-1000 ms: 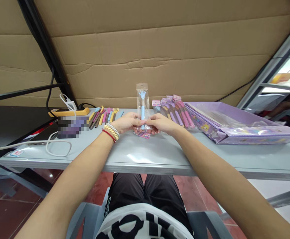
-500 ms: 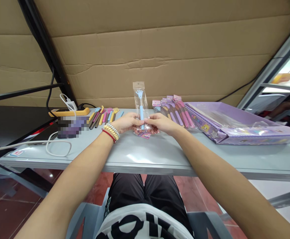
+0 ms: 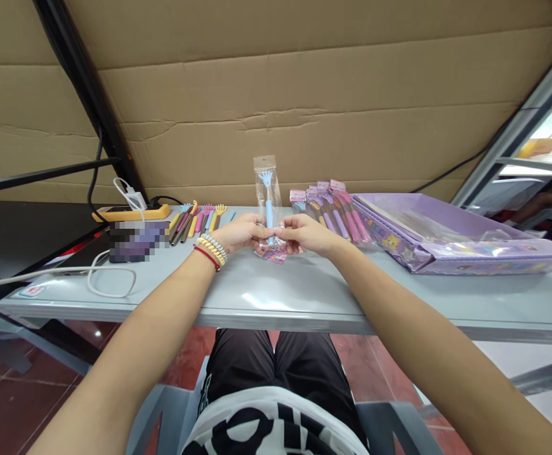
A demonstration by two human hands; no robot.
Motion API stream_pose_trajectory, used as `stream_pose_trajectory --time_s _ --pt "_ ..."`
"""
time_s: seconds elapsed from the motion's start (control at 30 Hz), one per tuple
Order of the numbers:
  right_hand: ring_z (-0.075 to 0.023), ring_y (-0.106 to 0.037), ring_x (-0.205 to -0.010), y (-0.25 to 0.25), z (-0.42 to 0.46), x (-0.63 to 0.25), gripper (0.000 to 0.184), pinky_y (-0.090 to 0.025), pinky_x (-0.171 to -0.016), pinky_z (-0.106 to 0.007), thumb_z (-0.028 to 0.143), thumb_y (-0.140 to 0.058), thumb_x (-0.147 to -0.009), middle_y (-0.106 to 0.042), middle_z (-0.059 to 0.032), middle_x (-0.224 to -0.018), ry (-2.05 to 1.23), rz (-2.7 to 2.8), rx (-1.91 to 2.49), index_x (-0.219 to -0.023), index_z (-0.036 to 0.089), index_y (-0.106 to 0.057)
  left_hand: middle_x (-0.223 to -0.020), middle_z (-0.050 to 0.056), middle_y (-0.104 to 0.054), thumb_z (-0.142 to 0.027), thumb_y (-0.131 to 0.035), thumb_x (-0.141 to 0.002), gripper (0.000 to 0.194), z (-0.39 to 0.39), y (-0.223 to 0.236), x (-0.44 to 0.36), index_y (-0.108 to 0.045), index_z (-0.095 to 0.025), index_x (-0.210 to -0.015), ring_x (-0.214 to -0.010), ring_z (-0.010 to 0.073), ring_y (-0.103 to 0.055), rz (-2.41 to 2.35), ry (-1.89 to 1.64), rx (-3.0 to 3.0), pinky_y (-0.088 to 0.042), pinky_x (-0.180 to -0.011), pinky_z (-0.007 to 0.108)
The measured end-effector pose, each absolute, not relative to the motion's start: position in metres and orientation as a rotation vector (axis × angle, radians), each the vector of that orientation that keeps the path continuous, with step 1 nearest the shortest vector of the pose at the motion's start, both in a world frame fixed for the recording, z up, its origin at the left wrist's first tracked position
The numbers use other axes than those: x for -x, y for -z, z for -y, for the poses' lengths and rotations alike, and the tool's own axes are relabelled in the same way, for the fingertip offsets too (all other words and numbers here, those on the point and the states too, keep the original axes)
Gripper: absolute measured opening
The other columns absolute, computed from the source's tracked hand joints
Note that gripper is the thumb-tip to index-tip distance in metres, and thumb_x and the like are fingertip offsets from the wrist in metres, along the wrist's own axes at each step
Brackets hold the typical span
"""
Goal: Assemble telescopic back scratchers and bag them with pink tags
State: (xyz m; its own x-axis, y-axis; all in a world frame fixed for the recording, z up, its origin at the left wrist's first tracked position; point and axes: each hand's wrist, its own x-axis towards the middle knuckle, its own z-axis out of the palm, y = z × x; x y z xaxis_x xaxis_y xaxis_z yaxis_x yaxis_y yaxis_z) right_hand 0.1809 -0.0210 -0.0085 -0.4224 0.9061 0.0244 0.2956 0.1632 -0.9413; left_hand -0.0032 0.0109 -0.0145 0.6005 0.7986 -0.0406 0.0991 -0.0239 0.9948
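The left hand and right hand pinch a clear bag around a blue scratcher: probably light, stiff, slippery-wrapped, best gripped low.

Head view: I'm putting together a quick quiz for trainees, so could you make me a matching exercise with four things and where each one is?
Things
1. Blue stick at centre
2. Purple box
3. Red bracelet
4. Loose sticks

Places
A. Worn just behind the left hand
B. Lying on the table, to the left of both hands
C. Inside a clear bag, held between the left hand and right hand
D. On the right part of the table

Pairs: 1-C, 2-D, 3-A, 4-B
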Motion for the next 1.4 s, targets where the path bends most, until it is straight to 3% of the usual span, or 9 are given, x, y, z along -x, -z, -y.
stream_pose_trajectory --time_s 0.37,0.77,1.1,1.27,1.4 --pt "-0.0073 -0.048 -0.038 0.013 0.017 -0.177 0.023 -0.036 -0.037 -0.016 0.017 -0.059 -0.088 -0.055 0.0016 -0.048 -1.210 1.797 1.171 -0.069 0.016 -0.047 -0.061 0.002 -0.059 -0.021 -0.076 -0.067 0.025 -0.007 0.013 0.001 -0.055 -0.011 -0.077 -0.054 0.0119 -0.056 -0.789 -0.683 -1.549 -0.048 -0.052 0.025" --pt "-0.0076 -0.048 -0.038 0.015 0.017 -0.177 0.025 -0.037 -0.039 -0.018 0.021 -0.061 -0.087 -0.055 0.0007 -0.047 -1.133 1.892 1.224 -0.066 0.016 -0.048 -0.056 -0.001 -0.054 -0.017 -0.079 -0.061 0.026 -0.003 0.009 -0.001 -0.055 -0.011 -0.067 -0.052 0.0086 -0.051 -0.892 -0.670 -1.505 -0.043 -0.052 0.022" --pt "-0.0087 -0.048 -0.040 0.016 0.011 -0.183 0.025 -0.034 -0.038 -0.019 0.016 -0.060 -0.083 -0.055 -0.0001 -0.048 -1.133 1.904 1.219 -0.062 0.016 -0.047 -0.059 0.002 -0.058 -0.036 -0.079 -0.064 0.035 -0.002 0.009 0.001 -0.053 -0.013 -0.070 -0.054 0.0111 -0.055 -0.879 -0.616 -1.569 -0.045 -0.056 0.025" --pt "-0.0075 -0.046 -0.038 0.013 0.014 -0.181 0.027 -0.034 -0.039 -0.018 0.015 -0.059 -0.084 -0.054 0.0001 -0.045 -1.105 1.920 1.254 -0.059 0.015 -0.048 -0.060 0.000 -0.057 -0.028 -0.084 -0.056 0.038 -0.004 0.012 0.001 -0.059 -0.010 -0.079 -0.053 0.0084 -0.051 -0.780 -0.618 -1.545 -0.041 -0.052 0.022" --pt "-0.0078 -0.047 -0.038 0.013 0.014 -0.180 0.029 -0.034 -0.039 -0.018 0.017 -0.057 -0.086 -0.055 -0.0002 -0.045 -1.112 1.917 1.248 -0.059 0.015 -0.049 -0.055 -0.001 -0.055 -0.026 -0.084 -0.056 0.037 -0.007 0.013 0.002 -0.056 -0.011 -0.075 -0.050 0.0083 -0.050 -0.772 -0.646 -1.522 -0.041 -0.052 0.022"
